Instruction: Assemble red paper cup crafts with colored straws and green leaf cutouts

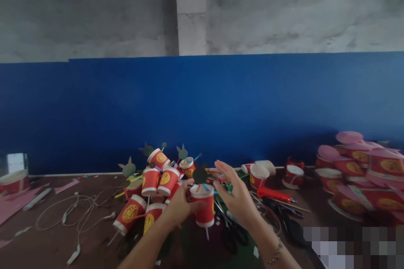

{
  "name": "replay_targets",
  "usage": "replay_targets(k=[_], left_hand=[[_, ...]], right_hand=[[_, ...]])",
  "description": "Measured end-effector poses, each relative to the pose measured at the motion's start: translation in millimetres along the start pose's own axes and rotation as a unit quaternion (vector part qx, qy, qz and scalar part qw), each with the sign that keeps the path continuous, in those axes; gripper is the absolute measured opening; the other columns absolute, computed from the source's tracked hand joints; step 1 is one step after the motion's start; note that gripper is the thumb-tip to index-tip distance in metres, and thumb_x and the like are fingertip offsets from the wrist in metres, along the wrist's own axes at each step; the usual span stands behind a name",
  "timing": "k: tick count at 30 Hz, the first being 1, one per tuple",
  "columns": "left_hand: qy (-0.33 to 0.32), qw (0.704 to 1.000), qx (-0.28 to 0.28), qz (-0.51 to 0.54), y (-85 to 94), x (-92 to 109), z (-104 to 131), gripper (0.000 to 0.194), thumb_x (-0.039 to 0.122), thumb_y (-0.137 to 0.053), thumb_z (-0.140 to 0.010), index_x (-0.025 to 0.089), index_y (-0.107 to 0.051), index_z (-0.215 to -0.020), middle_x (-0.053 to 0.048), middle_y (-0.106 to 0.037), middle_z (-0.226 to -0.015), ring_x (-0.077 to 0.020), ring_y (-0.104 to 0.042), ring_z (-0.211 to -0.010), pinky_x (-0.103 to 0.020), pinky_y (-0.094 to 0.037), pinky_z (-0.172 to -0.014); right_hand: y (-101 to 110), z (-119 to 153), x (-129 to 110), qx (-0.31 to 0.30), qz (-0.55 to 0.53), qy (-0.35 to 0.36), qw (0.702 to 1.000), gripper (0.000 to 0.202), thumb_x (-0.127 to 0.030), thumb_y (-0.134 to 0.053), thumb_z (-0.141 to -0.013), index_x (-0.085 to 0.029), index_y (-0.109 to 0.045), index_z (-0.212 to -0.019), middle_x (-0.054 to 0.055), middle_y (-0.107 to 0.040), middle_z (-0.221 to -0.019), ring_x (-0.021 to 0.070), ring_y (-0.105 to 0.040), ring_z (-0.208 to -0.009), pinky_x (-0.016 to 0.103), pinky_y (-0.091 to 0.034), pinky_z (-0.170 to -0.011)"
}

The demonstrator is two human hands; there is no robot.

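Observation:
A red paper cup (204,208) with a white rim and a yellow print stands in front of me, a pale stick showing below it. From its mouth rises a dark round cutout (200,175) with a blue strip beneath. My left hand (183,204) is at the cup's left side, thumb and fingers curved apart; whether they touch the cup I cannot tell. To the right of the cup, my right hand (233,193) is raised with its fingers spread and nothing in it. A pile of similar red cups (168,180), some with animal-like cutouts, lies beyond my left hand.
White earphones (74,254) and pink paper (12,204) lie at left. Right of my hands are a red tool (274,194), black-handled scissors (227,235) and loose cups (259,175). Stacked red bowls (350,168) with pink pieces fill the far right. A blue wall stands behind.

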State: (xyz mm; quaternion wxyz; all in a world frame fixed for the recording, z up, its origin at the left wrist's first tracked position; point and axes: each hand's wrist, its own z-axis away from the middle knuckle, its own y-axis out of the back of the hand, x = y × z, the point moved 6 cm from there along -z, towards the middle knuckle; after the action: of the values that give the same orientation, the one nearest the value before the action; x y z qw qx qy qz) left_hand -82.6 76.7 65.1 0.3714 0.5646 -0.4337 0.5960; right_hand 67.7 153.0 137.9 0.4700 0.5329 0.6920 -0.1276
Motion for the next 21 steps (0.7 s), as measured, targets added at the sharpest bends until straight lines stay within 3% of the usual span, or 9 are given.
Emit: replay_targets(k=[3,6,10,13,16,18,21], left_hand=[[0.005,0.993,0.092,-0.078,22.6,4,-8,0.083,0.034,-0.081,-0.056,0.011,-0.039,-0.123,-0.016,-0.066,-0.106,-0.0288,-0.064,-0.095,-0.04,-0.05,-0.082],[-0.014,0.971,0.131,-0.201,26.3,24,-8,0.068,0.033,-0.078,-0.06,0.008,-0.047,-0.114,-0.016,-0.066,-0.103,-0.0311,-0.062,-0.097,-0.042,-0.046,-0.085],[-0.038,0.969,0.116,-0.214,12.2,42,-4,0.06,0.028,-0.076,-0.06,0.013,-0.049,-0.112,-0.012,-0.066,-0.103,-0.0284,-0.062,-0.098,-0.036,-0.047,-0.085],[-0.028,0.978,0.104,-0.177,9.4,33,-4,0.063,0.028,-0.073,-0.064,0.013,-0.044,-0.119,-0.013,-0.062,-0.109,-0.0264,-0.062,-0.099,-0.034,-0.049,-0.082],[-0.053,0.986,0.102,-0.118,12.0,19,-3,0.069,0.033,-0.073,-0.066,0.012,-0.04,-0.123,-0.015,-0.059,-0.116,-0.0256,-0.062,-0.101,-0.034,-0.05,-0.083],[-0.074,0.99,0.085,-0.082,10.1,11,0,0.071,0.032,-0.075,-0.065,0.015,-0.039,-0.124,-0.013,-0.058,-0.118,-0.0252,-0.062,-0.103,-0.035,-0.05,-0.086],[-0.092,0.99,0.08,-0.07,4.8,6,4,0.072,0.03,-0.074,-0.066,0.018,-0.037,-0.126,-0.012,-0.057,-0.12,-0.026,-0.06,-0.107,-0.039,-0.048,-0.092]], right_hand=[[7,-1,0,0.039,0.031,0.004,0.999,0.044,-0.026,-0.053,-0.081,-0.02,-0.048,-0.124,0.012,-0.057,-0.125,0.024,-0.053,-0.115,0.039,-0.046,-0.093],[12,-3,2,0.054,0.032,-0.001,0.998,0.033,-0.026,-0.052,-0.081,-0.018,-0.055,-0.112,0.012,-0.063,-0.113,0.0238,-0.059,-0.104,0.035,-0.049,-0.082],[14,-6,3,0.035,0.043,-0.008,0.998,0.021,-0.025,-0.051,-0.08,-0.018,-0.061,-0.097,0.009,-0.068,-0.098,0.0215,-0.062,-0.09,0.032,-0.048,-0.076],[7,-5,10,-0.022,0.084,-0.047,0.995,0.018,-0.026,-0.053,-0.077,-0.019,-0.064,-0.09,0.008,-0.069,-0.092,0.0217,-0.063,-0.085,0.034,-0.047,-0.078],[-4,0,20,-0.1,0.141,-0.096,0.98,0.043,-0.032,-0.064,-0.07,-0.018,-0.061,-0.11,0.011,-0.066,-0.11,0.0278,-0.059,-0.103,0.04,-0.043,-0.089],[-12,5,26,-0.132,0.193,-0.115,0.966,0.067,-0.037,-0.073,-0.061,-0.02,-0.054,-0.123,0.014,-0.058,-0.126,0.0342,-0.047,-0.12,0.046,-0.035,-0.096],[-25,12,31,-0.15,0.212,-0.119,0.958,0.079,-0.035,-0.077,-0.057,-0.024,-0.049,-0.129,0.012,-0.059,-0.125,0.036,-0.046,-0.121,0.047,-0.033,-0.096]])
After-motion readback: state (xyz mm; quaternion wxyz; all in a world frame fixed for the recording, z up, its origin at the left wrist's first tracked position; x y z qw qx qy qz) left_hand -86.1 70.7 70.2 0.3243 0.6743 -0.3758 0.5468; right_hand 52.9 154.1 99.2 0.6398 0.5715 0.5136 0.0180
